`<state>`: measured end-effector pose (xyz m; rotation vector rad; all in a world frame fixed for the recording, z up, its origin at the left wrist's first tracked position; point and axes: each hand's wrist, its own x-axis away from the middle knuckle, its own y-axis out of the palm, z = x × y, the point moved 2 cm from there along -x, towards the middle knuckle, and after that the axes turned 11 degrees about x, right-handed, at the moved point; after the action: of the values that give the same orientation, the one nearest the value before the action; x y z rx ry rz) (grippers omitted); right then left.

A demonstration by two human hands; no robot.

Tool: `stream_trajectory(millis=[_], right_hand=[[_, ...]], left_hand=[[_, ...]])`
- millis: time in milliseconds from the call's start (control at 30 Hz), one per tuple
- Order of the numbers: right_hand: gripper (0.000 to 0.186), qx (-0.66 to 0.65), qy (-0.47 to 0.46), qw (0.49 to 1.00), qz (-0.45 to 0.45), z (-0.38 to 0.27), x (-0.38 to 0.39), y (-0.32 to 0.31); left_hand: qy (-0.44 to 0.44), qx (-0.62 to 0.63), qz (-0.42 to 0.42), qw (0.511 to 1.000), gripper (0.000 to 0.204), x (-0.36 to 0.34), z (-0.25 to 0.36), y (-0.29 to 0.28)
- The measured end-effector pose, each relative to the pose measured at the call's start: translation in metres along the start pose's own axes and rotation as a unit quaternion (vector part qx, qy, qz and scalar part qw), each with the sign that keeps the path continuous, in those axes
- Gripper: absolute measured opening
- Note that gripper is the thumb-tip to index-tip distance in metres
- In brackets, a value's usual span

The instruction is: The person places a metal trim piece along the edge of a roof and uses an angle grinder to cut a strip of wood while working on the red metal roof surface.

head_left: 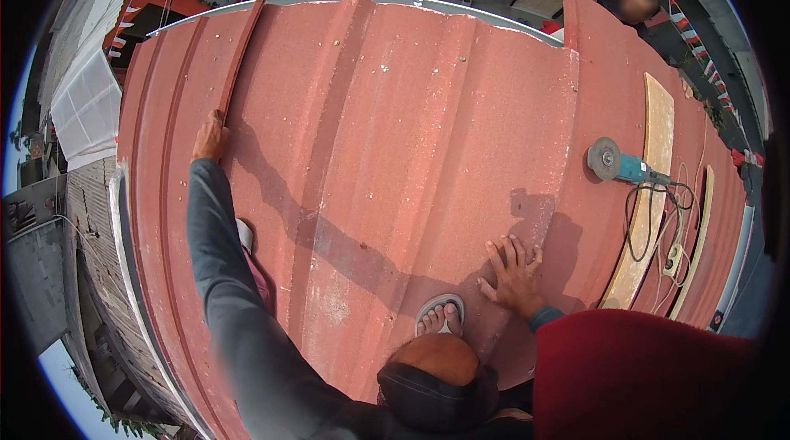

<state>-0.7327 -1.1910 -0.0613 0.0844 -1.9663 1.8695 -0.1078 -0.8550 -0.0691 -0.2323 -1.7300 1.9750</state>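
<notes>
A red corrugated metal roofing sheet [395,136] spreads under both of my hands. My left hand [211,137], on the left, is closed on a raised long edge of the sheet, the fingertips bent over it. Lower right of centre, my right hand [514,275] lies flat with spread fingers on the sheet, close to a chalky edge line, holding nothing. Farther right rests a teal angle grinder [632,169] with a round disc, its dark cord looped beside it. My sandalled foot [440,316] stands left of my right hand.
A long yellowish board [656,136] lies under the grinder's cord, and a narrower strip [698,234] beyond it. An extension socket [675,257] with pale cable sits between them. Another person [629,4] is at the far right. The roof's far edge [411,2] drops away.
</notes>
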Motion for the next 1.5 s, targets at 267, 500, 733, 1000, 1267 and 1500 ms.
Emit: stream_trajectory(millis=[267,500,733,1000,1267,1500], right_hand=[[0.079,0.004,-0.005,1.000,0.002,0.000,0.000,-0.004],[0.080,0.013,-0.002,1.000,-0.010,-0.001,0.000,-0.001],[0.083,-0.005,-0.011,1.000,-0.018,-0.002,-0.001,-0.003],[0.080,0.006,0.002,1.000,-0.025,-0.002,0.001,-0.003],[0.083,0.016,0.002,1.000,-0.025,-0.003,0.001,0.001],[0.083,0.022,0.002,0.999,-0.031,-0.001,0.000,-0.002]], left_hand=[[-0.021,-0.021,-0.018,0.999,0.042,-0.006,-0.011,0.010],[-0.015,-0.016,0.010,1.000,0.038,0.002,0.008,0.003],[-0.093,0.038,0.073,0.992,0.033,0.001,0.031,-0.008],[-0.092,-0.024,0.135,0.986,0.033,0.011,0.031,0.019],[-0.121,-0.081,0.114,0.983,0.034,0.007,0.044,0.019],[-0.117,-0.111,0.128,0.979,0.034,0.004,0.047,0.022]])
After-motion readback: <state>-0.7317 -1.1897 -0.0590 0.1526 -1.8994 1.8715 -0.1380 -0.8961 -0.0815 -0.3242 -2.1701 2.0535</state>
